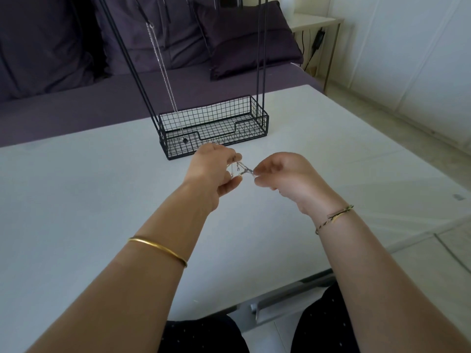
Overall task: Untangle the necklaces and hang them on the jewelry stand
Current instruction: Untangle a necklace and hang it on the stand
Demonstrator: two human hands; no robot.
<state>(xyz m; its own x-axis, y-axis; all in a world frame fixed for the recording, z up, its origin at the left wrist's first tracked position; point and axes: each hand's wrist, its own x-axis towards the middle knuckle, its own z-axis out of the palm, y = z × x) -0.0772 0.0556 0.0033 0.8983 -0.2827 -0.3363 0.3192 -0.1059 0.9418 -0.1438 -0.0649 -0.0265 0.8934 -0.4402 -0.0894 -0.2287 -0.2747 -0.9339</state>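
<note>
Standing at the upper centre of the table (76, 200), a black wire basket (265, 123) is seen as the base of the jewelry stand (262, 59). A silver chain (163, 67) is hung down into its left end, finished by a dark pendant (185, 140). Just below, at mid-frame, tangled necklaces (243, 170) are pinched between the left hand (216, 171) and right hand (283, 177), fingers curled.

The jewelry stand (265, 123) at the far middle is thin black wire, metal with a matt coat, its basket an open mesh. The chain (165, 80) hanging at its left is fine, bright, silvery metal. The tangled necklaces (242, 169) glint, silvery metal too. The table (76, 200) is white, smooth and matt. The near-left bangle (158, 248) is polished gold-coloured metal, the right bracelet (334, 217) braided thread. The far cushions (242, 42) are purple cloth with a soft sheen
</note>
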